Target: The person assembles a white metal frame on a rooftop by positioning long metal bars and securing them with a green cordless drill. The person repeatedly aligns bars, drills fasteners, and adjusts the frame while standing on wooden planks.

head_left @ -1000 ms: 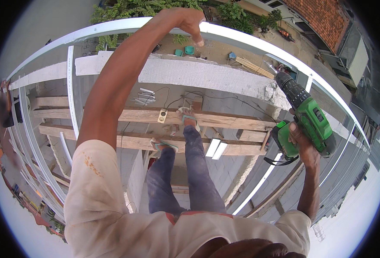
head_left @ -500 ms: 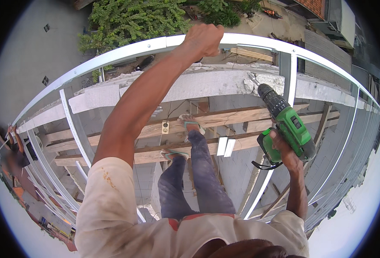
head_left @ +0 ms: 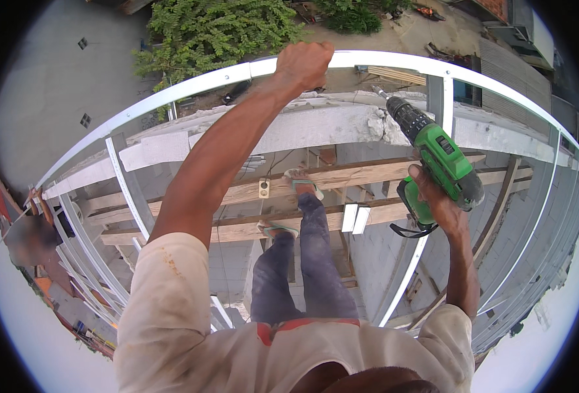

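Note:
My left hand (head_left: 304, 64) is closed over the long pale metal rail (head_left: 394, 62) that runs across in front of me; its fingertips are partly hidden behind the rail. In my right hand (head_left: 437, 200) is a green and black cordless drill (head_left: 445, 154), held by its grip. The drill's bit (head_left: 380, 92) points up and to the left, just below the rail and apart from it. A metal upright (head_left: 447, 105) meets the rail to the right of the bit.
Below runs the rough top of a pale wall (head_left: 250, 145). My sandalled feet stand on wooden planks (head_left: 237, 191), near a socket block (head_left: 264, 188). Two short white strips (head_left: 355, 218) lie beside them. Another person (head_left: 34, 229) is at far left. A tree (head_left: 217, 39) grows beyond the rail.
My right hand has raised the drill, bringing its bit from over the wall top up near the rail. My left hand keeps its hold on the rail. The view has shifted slightly.

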Motion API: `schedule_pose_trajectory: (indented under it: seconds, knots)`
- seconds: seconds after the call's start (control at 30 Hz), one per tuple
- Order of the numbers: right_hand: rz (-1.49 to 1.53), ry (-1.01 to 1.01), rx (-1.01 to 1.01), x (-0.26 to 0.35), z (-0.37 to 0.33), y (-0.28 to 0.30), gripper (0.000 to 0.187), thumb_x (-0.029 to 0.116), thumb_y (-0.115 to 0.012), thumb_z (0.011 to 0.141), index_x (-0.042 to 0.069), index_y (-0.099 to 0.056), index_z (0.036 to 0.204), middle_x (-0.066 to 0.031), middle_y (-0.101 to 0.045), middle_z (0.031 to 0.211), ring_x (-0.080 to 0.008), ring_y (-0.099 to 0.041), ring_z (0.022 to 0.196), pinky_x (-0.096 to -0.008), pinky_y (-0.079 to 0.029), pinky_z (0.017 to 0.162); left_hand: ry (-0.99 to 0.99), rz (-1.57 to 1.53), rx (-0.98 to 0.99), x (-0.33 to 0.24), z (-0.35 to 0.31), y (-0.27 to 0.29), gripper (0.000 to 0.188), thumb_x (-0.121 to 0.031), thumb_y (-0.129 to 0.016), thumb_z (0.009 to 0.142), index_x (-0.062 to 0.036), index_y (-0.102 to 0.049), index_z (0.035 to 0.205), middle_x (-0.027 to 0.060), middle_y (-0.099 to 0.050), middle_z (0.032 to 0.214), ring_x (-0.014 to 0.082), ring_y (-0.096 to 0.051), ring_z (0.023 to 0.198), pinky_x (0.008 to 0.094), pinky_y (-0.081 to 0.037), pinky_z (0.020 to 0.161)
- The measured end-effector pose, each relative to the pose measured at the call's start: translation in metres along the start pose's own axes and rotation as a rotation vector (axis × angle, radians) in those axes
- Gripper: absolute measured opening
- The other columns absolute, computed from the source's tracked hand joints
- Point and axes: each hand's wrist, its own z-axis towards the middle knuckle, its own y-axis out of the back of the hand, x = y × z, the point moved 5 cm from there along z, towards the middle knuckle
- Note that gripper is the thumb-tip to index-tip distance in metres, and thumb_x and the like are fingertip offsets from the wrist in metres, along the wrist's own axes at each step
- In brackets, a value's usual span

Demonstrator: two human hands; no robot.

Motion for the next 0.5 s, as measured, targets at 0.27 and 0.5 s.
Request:
schedule_pose_trajectory:
  seconds: [0.27, 0.5]
  knots:
    - [0.433, 0.019, -0.217, -0.016, -0.028, -0.020, 0.048, 0.034, -0.082, 0.089, 0.002, -0.069, 0.123, 0.0011, -0.058, 0.072, -0.0090, -0.050, 0.060, -0.0285, -0.042, 0.059, 0.055, 0.025, 0.022, -0.001, -0.002, 0.011, 0.031, -0.007, -0.070, 0.074, 0.0007, -0.066, 0.103, 0.0247, -0.074, 0.088, 0.0424, -0.074, 0.084, 0.0508, -0.061, 0.075]
    - [0.864, -0.116, -0.271, -0.110, -0.082, -0.092, 0.051, 0.032, -0.079, 0.093, -0.001, -0.061, 0.128, -0.0008, -0.055, 0.072, -0.0103, -0.048, 0.061, -0.0294, -0.039, 0.059, 0.082, -0.104, 0.257, 0.009, 0.012, 0.005, 0.064, -0.020, -0.068, 0.071, 0.0020, -0.062, 0.131, 0.0279, -0.073, 0.106, 0.0405, -0.072, 0.100, 0.0441, -0.056, 0.090]
